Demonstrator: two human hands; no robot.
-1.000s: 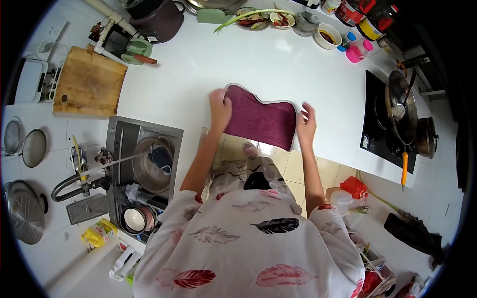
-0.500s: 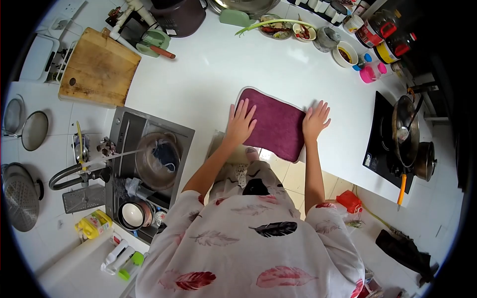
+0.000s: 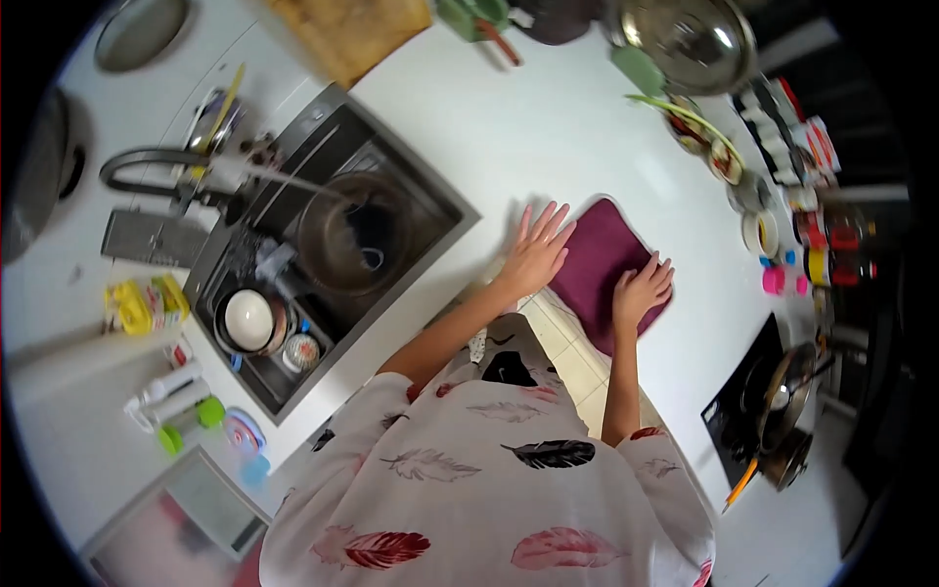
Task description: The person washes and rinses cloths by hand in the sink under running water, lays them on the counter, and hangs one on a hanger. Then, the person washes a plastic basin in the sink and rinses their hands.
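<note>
A dark purple cloth mat [image 3: 597, 256] with a pale edge lies on the white counter [image 3: 469, 117], its near end hanging over the front edge. My left hand [image 3: 534, 252] is at the mat's left side, fingers spread, beside or just touching its edge. On the right part of the mat rests my right hand [image 3: 641, 292], palm down with fingers apart. Neither hand grips anything.
Water runs from the faucet [image 3: 147, 161] into a round basin [image 3: 328, 269] in the sink [image 3: 445, 217], left of me. Bowls [image 3: 249, 319] sit in the sink too. A stove [image 3: 729, 406] with a pan [image 3: 782, 396] stands right. Food dishes, bottles and jars line the back.
The view has turned toward the sink, so the counter appears rotated. My right hand has moved from beside the mat's right edge onto the mat. My left hand now lies at its left edge.
</note>
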